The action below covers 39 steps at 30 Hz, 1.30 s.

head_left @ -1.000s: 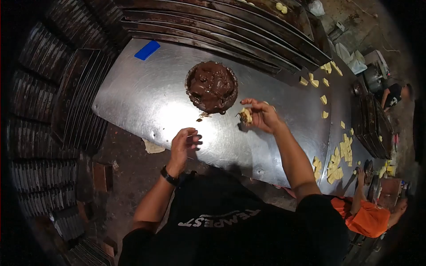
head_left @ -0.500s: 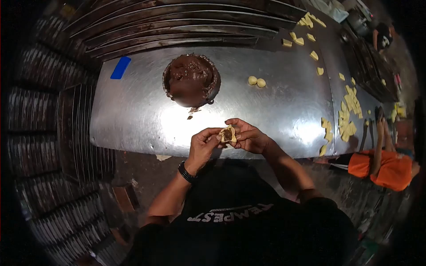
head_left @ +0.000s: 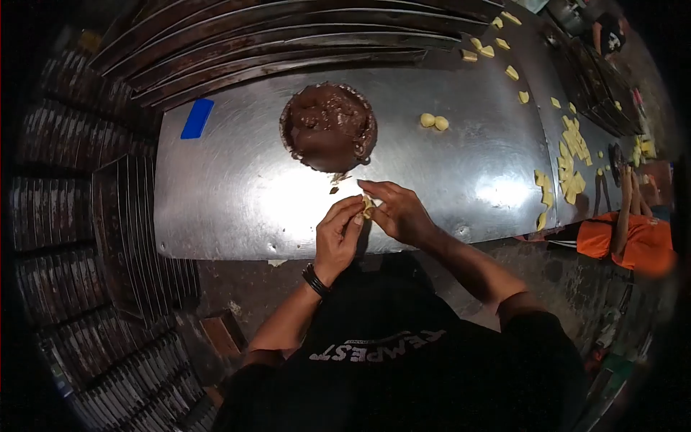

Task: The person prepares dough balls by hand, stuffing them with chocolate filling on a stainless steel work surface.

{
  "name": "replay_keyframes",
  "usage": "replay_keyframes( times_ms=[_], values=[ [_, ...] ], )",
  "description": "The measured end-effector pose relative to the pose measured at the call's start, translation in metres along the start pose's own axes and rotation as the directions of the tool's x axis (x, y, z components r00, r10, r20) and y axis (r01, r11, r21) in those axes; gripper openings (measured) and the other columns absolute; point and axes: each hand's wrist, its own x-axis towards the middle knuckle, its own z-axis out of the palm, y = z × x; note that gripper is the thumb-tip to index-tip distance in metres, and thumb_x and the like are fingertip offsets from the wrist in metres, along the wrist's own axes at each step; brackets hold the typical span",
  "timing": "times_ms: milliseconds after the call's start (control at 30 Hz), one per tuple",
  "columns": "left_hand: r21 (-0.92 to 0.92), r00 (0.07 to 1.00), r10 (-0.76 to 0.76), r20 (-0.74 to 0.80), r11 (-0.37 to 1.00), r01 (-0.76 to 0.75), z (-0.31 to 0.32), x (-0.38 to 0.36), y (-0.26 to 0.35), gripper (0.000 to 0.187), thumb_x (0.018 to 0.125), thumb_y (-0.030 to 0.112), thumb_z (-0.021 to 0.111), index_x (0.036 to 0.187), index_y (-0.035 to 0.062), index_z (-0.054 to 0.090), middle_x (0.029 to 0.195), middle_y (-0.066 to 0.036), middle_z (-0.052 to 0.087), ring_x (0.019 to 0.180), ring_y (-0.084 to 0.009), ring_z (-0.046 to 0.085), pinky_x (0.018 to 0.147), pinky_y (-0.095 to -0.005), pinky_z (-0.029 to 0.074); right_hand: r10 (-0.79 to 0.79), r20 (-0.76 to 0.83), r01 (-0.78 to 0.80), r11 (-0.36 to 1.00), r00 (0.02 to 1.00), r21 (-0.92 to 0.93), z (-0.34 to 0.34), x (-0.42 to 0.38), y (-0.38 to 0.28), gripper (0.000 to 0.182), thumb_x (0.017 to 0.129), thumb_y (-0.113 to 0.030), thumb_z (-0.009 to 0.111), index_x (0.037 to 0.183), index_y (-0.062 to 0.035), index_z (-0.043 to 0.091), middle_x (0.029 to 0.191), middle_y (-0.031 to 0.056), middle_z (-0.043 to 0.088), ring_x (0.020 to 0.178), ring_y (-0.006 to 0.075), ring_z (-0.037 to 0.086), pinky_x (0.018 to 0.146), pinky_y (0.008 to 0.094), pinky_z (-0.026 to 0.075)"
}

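Yellow dough piece [head_left: 368, 208]: it is lying between the fingertips of both hands, over the near part of the steel worktop [head_left: 230, 180]. Left hand [head_left: 338, 234]: thumb and fingers are pinching one side. Right hand [head_left: 404, 216]: thumb and fingertips are gripping the other side, the upper fingers reaching past it. Compared with half a second earlier, when brown filling was facing upward, the dough is now presenting only a narrow yellow strip, suggesting that its edges are being drawn over the filling. Beyond the hands, brown paste [head_left: 327, 129] is filling a round bowl [head_left: 286, 137], dark crumbs [head_left: 334, 191] lying just beside it. To the right, two dough balls [head_left: 427, 119] are resting in contact. Farther right, cut dough pieces [head_left: 572, 180] are lying near a co-worker in an orange shirt [head_left: 640, 241]. Metal trays [head_left: 288, 45] are standing along the far edge.
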Motion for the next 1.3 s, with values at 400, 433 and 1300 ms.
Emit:
replay_keyframes(
  times_ms=[400, 433, 1300],
  values=[
    [-0.176, 0.991, 0.037, -0.129, 0.982, -0.06, 0.154, 0.018, 0.043, 0.057, 0.098, 0.04, 0.039, 0.123, -0.0085, 0.053, 0.132, -0.021, 0.045, 0.112, -0.0289, 0.054, 0.092, -0.0355, 0.045, 0.04, -0.16, 0.004, 0.965, 0.986, 0.263, -0.104, -0.048, 0.065, 0.021, 0.073, 0.002, 0.068, 0.094, 0.0017, 0.068, 0.09, 0.0116, 0.063, 0.08, 0.016, 0.066, 0.064, 0.0248, 0.055],
    [-0.153, 0.993, 0.016, -0.113, 0.988, -0.033, 0.162, 0.018, 0.05, 0.056, 0.098, 0.039, 0.04, 0.122, -0.0087, 0.054, 0.132, -0.021, 0.046, 0.113, -0.029, 0.053, 0.092, -0.0358, 0.045, 0.02, -0.145, 0.014, 0.973, 0.989, 0.231, -0.111, -0.052, 0.075, 0.019, 0.074, 0.002, 0.067, 0.093, 0.0019, 0.067, 0.093, 0.0127, 0.063, 0.079, 0.017, 0.066, 0.063, 0.025, 0.055],
    [0.337, 0.741, 0.22, -0.634, 0.942, 0.008, 0.037, -0.021, -0.077, 0.025, 0.092, 0.012, 0.049, 0.105, -0.006, 0.059, 0.13, -0.016, 0.043, 0.084, -0.0183, 0.057, 0.071, -0.0282, 0.049, 0.503, -0.173, -0.405, 0.82, 0.847, 0.403, -0.173, -0.069, 0.131, 0.016, 0.087, -0.008, 0.059, 0.102, -0.0013, 0.059, 0.09, 0.0065, 0.062, 0.081, 0.0147, 0.058, 0.074, 0.0279, 0.046]
  ],
)
